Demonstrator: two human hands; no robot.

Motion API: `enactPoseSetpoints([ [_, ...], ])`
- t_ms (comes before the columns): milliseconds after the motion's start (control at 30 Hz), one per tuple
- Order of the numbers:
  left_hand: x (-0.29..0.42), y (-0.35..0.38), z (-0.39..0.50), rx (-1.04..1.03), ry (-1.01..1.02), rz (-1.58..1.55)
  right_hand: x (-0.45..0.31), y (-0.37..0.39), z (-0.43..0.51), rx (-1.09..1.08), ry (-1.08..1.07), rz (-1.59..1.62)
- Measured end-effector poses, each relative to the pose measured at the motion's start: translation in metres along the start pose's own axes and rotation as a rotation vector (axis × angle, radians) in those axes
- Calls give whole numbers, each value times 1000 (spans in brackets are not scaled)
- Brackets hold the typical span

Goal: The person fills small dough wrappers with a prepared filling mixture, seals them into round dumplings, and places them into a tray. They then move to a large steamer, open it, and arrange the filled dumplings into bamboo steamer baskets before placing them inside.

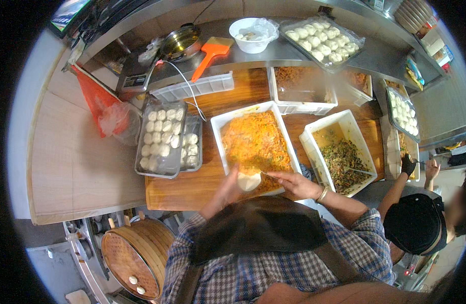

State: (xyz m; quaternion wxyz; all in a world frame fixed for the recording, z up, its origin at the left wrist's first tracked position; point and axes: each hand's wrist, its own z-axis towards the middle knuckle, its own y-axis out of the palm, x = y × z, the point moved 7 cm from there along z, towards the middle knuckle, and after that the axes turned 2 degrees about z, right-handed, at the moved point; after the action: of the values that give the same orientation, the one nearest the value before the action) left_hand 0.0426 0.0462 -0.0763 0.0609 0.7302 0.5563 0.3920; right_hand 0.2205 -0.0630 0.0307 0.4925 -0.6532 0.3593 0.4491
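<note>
A round dough wrapper [249,182] lies on my left hand [230,187], above the near edge of a white plastic tub [216,131]. Orange chopped filling [255,140] fills much of that tub. In my right hand [296,184] is a thin metal utensil [266,174], its tip at the wrapper's far edge, where some orange filling shows. Whether the tip is a spoon or a flat spatula is hard to make out. To the right, a second white tub [307,141] contains dark green chopped filling [341,163] and a metal utensil.
Trays of buns [160,140] are stacked at left on the wooden table [172,195]. A steel shelf [252,60] behind carries an orange scraper [212,53], a white bowl [252,45] and another bun tray [324,40]. A bamboo steamer [132,254] stands lower left; a co-worker's gloved hand [408,166] works at right.
</note>
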Motion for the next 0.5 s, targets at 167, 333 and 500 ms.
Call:
enactPoseSetpoints([
  [167,-1,-5,17,-49,101,-88,13,23,-5,76,-11,-368],
  [333,51,-33,-10,137,374,93,23,5,-11,-17,26,-353],
  [500,95,-17,-36,119,511,106,12,36,25,-392,-19,-545],
])
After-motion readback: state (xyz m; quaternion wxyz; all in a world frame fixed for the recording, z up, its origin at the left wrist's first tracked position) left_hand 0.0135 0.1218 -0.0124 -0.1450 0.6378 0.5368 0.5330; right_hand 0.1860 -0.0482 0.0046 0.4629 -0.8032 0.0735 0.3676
